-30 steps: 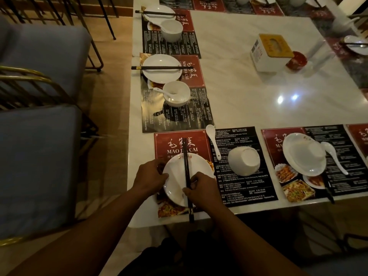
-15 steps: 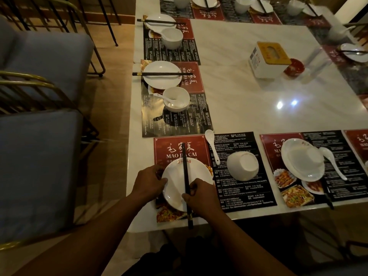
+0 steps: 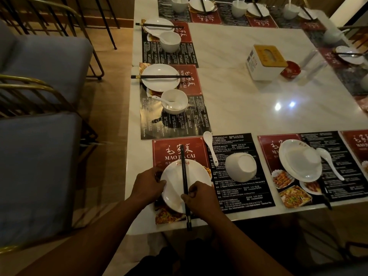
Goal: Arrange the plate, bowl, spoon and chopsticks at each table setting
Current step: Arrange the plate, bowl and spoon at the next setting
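Holding plate (image 3: pixel 175 184), left hand (image 3: pixel 148 185) (chopsticks (image 3: pixel 184 170), right hand (image 3: pixel 202 199)).

The left hand (image 3: pixel 148 185) covers the left rim of the plate (image 3: pixel 175 180). The right hand (image 3: pixel 202 200) hides its near-right rim and part of the chopsticks (image 3: pixel 183 168). Small print on the placemat (image 3: pixel 239 196) is unreadable. The top edge cuts off the far bowl (image 3: pixel 179 5), and the tilted plate (image 3: pixel 298 162) perhaps covers another bowl.

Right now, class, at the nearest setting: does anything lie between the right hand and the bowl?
Nothing visible does. The right hand, pinching the chopsticks across the plate, has only placemat between it and the bowl. The spoon lies farther up, off that line.
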`<action>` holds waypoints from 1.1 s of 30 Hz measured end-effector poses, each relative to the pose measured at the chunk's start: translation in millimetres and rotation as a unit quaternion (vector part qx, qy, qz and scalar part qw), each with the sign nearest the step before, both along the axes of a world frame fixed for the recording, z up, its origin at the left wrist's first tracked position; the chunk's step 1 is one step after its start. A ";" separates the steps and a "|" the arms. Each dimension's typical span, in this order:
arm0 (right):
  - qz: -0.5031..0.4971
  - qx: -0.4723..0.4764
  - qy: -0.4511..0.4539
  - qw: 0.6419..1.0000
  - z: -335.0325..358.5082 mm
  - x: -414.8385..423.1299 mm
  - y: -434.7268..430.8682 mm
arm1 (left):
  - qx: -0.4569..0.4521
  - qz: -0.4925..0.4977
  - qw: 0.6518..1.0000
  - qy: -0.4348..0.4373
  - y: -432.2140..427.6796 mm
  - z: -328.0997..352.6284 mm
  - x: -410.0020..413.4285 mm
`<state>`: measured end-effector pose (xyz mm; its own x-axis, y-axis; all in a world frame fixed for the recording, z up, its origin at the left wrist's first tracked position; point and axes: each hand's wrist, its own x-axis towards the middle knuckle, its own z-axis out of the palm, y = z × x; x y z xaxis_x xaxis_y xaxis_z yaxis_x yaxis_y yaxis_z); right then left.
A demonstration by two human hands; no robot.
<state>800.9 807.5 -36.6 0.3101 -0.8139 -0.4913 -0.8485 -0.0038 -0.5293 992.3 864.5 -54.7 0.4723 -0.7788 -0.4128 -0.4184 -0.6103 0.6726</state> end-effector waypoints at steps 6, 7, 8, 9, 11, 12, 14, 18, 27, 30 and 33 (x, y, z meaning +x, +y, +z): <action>-0.039 -0.052 -0.012 0.998 4.3 -16.7 -11.4 | 0.011 -0.001 1.000 0.003 -0.4 1.5 1.8; -0.059 -0.073 -0.006 0.996 5.0 -22.7 -15.4 | 0.013 0.000 1.000 0.001 0.0 1.9 1.8; -0.078 -0.089 0.000 0.993 5.1 -28.7 -19.2 | 0.014 0.002 1.000 0.000 0.8 2.0 1.7; -0.091 -0.095 0.002 0.991 4.2 -34.9 -22.5 | 0.014 0.004 1.000 0.000 1.7 1.9 1.4; -0.099 -0.075 -0.011 0.992 1.3 -44.2 -27.4 | 0.013 0.007 1.000 -0.001 3.3 1.8 0.7; -0.095 -0.058 -0.020 0.994 -0.3 -47.2 -28.9 | 0.012 0.009 1.000 -0.001 3.9 1.6 0.6; -0.088 -0.032 -0.031 0.995 -2.1 -50.5 -31.7 | 0.011 0.016 1.000 0.002 4.5 1.7 0.4; -0.095 -0.015 -0.045 0.994 -2.0 -50.1 -35.8 | 0.011 0.018 1.000 0.006 5.2 3.1 0.5; -0.103 -0.011 -0.049 0.993 -2.3 -51.1 -37.5 | 0.010 0.022 1.000 0.012 5.6 2.1 0.3; -0.096 -0.012 -0.051 0.994 -0.7 -53.4 -38.0 | 0.008 0.026 1.000 0.012 4.7 1.3 -0.1; -0.104 -0.093 -0.056 0.989 4.7 -61.7 -39.9 | -0.006 0.045 0.999 -0.016 -0.7 3.0 -1.4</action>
